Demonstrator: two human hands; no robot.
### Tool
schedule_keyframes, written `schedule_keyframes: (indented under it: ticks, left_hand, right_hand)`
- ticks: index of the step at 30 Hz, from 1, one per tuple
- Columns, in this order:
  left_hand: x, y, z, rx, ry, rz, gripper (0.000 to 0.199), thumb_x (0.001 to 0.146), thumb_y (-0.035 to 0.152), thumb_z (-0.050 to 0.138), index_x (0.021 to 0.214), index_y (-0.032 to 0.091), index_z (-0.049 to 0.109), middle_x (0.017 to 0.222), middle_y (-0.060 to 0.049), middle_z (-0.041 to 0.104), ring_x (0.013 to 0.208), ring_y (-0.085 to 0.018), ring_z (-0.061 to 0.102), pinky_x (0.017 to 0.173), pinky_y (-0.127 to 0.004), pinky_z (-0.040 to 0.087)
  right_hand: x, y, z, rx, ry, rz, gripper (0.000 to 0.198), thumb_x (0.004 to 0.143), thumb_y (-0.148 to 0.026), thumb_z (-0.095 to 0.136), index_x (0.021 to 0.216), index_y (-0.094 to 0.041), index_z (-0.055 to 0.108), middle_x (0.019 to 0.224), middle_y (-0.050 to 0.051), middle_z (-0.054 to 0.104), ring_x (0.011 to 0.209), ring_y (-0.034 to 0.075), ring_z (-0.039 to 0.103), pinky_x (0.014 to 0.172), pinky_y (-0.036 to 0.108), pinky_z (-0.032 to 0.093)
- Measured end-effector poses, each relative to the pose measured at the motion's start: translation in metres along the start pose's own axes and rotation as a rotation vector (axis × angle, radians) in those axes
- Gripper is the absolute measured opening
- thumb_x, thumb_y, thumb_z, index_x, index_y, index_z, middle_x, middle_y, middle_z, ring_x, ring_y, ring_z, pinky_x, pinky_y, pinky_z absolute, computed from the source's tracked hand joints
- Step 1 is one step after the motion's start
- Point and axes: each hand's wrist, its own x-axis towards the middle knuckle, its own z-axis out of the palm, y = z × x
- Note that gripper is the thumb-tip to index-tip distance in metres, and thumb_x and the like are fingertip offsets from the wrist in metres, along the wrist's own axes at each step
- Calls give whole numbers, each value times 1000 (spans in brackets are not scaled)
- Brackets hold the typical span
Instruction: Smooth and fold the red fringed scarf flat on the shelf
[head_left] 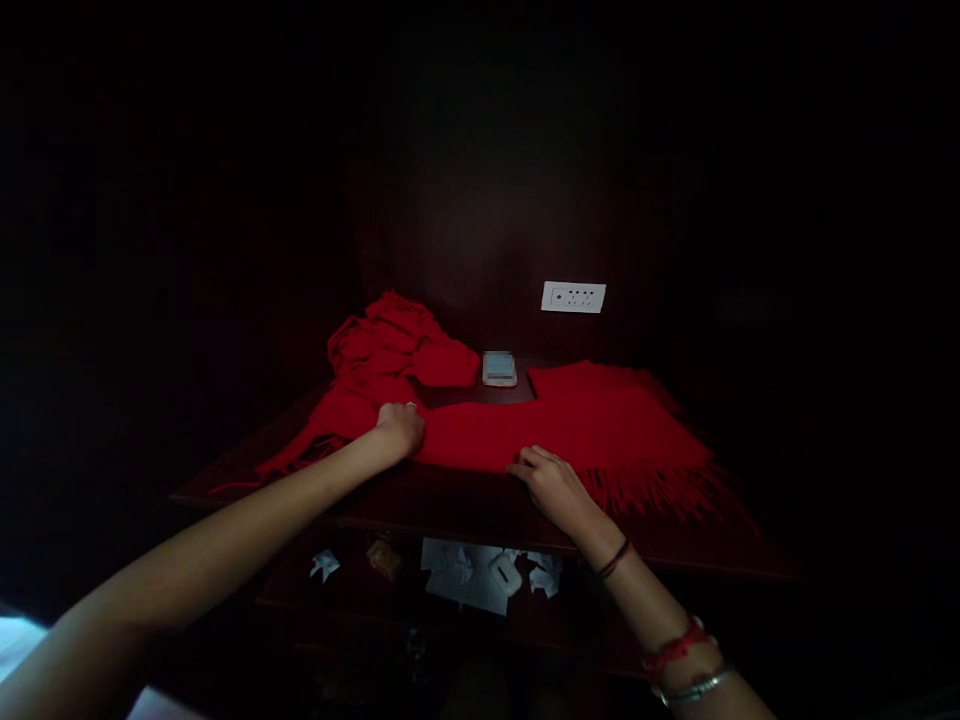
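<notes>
A red scarf [480,432] with long fringe lies spread across the dark table, its near edge running roughly along the table's front. My left hand [400,430] is closed on the scarf at its left part, the fingertips hidden from me. My right hand [551,482] has curled fingers gripping the near edge, a little right of the middle. Fringe hangs out to the right of that hand. At the back left a bunched heap of red fringed cloth [397,335] adjoins the scarf; I cannot tell whether it is one piece with it.
Behind the scarf lies a phone-like device with a pale screen [499,368]. A white socket plate [574,297] sits on the dark wall. On a lower shelf are crumpled papers [545,575], a white rounded case [505,575] and a small brownish object [384,560]. The surroundings are very dark.
</notes>
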Motion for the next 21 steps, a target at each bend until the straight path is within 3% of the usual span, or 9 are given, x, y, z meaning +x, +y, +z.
schedule_keyframes:
  ticks: [5, 8, 10, 12, 15, 17, 21]
  left_hand:
    - [-15, -24, -15, 53, -22, -314, 22, 75, 15, 44, 86, 8, 61, 93, -17, 56, 84, -29, 52, 60, -37, 45]
    - [-16, -7, -25, 81, 68, -348, 27, 78, 12, 36, 92, 7, 58, 105, -19, 49, 94, -28, 47, 66, -36, 44]
    - [-11, 17, -26, 74, 177, -187, 28, 80, 13, 33, 96, 10, 57, 115, -17, 42, 104, -27, 41, 77, -38, 40]
    - [-4, 41, -24, -11, 262, 144, 28, 81, 19, 35, 100, 15, 56, 119, -12, 40, 108, -23, 38, 86, -37, 35]
    - [7, 62, -13, -207, 161, 558, 34, 84, 23, 31, 113, 20, 47, 124, -7, 39, 112, -17, 36, 93, -30, 30]
    - [11, 62, -4, -276, -17, 632, 39, 86, 27, 27, 124, 22, 34, 131, -5, 31, 119, -16, 28, 96, -31, 26]
    - [17, 46, 3, -268, -273, 435, 52, 82, 46, 28, 130, 29, 16, 137, -5, 11, 124, -28, 11, 93, -49, 20]
  right_hand:
    - [2, -1, 2, 5, 1, -5, 26, 80, -12, 39, 96, -21, 58, 84, 5, 54, 81, 15, 47, 72, 24, 36]
    - [3, 0, 3, 8, 2, -2, 27, 79, -11, 39, 95, -21, 58, 83, 5, 54, 80, 15, 47, 73, 24, 36]
    - [2, 0, 3, 9, 2, 9, 26, 80, -11, 39, 94, -20, 59, 82, 6, 53, 79, 15, 47, 72, 24, 36]
    - [2, 0, 3, 6, -6, 9, 25, 80, -12, 39, 93, -20, 59, 82, 6, 53, 79, 15, 47, 72, 24, 36]
    - [2, 1, 2, -6, -16, 5, 25, 79, -11, 40, 92, -20, 60, 83, 6, 53, 80, 15, 46, 73, 25, 36]
    - [2, 0, 2, -2, -12, 3, 24, 79, -11, 41, 91, -19, 60, 83, 6, 53, 80, 15, 46, 74, 25, 36]
    - [2, 1, 4, 35, 0, -7, 25, 78, -7, 41, 90, -18, 59, 82, 4, 53, 80, 14, 46, 74, 24, 36]
